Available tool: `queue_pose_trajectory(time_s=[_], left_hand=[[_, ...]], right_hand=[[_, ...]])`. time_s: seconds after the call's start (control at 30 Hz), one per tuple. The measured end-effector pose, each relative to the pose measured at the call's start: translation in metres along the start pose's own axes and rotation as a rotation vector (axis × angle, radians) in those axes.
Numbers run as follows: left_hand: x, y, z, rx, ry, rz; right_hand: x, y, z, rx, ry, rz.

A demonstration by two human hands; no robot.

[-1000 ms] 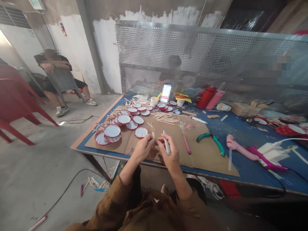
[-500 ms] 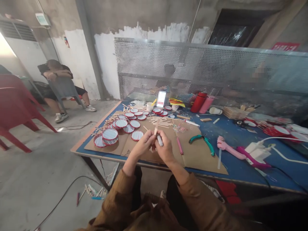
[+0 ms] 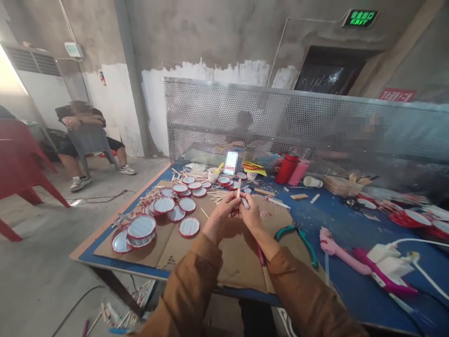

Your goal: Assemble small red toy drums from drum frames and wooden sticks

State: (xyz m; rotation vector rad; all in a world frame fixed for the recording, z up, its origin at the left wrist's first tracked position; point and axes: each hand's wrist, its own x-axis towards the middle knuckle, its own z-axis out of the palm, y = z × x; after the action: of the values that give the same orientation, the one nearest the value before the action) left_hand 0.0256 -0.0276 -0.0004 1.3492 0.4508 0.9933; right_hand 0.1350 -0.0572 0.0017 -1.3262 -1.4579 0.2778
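Above the cardboard sheet [image 3: 228,269], my two hands meet, fingers closed. My left hand [image 3: 222,215] pinches a flat wooden craft stick [image 3: 239,186], which points up between the hands. A short whitish piece [image 3: 244,203] is gripped in my right hand [image 3: 253,216]; its exact kind is unclear, and fingers hide part of it. Left of my hands lie several round red-rimmed discs with pale faces, the nearest a single disc [image 3: 189,227]. Loose craft sticks [image 3: 219,196] are spread just behind my left hand. Under my right forearm a pink pen-like tool [image 3: 260,255] is partly covered.
Teal-handled pliers [image 3: 305,243], a pink glue gun [image 3: 342,252] and a magenta power strip [image 3: 382,276] with white plugs lie to the right. Red bottle [image 3: 286,169], paper cup [image 3: 213,175] and lit phone [image 3: 230,164] stand before a perforated metal screen [image 3: 210,107]. A person sits at far left.
My hands, with the stick and whitish piece, have moved forward and slightly right over the cardboard. The view has tilted up, so an exit sign now shows.
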Motion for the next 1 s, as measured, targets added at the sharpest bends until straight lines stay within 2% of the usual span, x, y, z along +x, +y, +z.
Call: queue_pose_trajectory(time_s=[0.13,0.27,0.4,0.53,0.77,1.0], left_hand=[[-0.003,-0.001,-0.011,-0.018,-0.003,-0.042],[-0.002,0.001,-0.011,-0.011,-0.033,-0.038],[-0.001,0.0,-0.01,-0.034,-0.026,-0.068],[0.002,-0.001,-0.011,-0.03,0.016,-0.035],[0.002,0.008,-0.007,-0.048,0.07,-0.019],[0.007,0.006,-0.007,-0.072,0.09,-0.031]], right_hand=[[-0.006,0.0,0.006,0.044,-0.035,0.083],[-0.007,0.0,0.005,0.041,-0.043,0.113],[-0.005,0.001,0.004,-0.02,-0.026,0.044],[-0.003,-0.001,0.006,-0.096,-0.036,-0.036],[0.0,-0.006,0.007,-0.296,-0.024,-0.089],[0.0,-0.01,0.005,-0.362,-0.018,-0.118]])
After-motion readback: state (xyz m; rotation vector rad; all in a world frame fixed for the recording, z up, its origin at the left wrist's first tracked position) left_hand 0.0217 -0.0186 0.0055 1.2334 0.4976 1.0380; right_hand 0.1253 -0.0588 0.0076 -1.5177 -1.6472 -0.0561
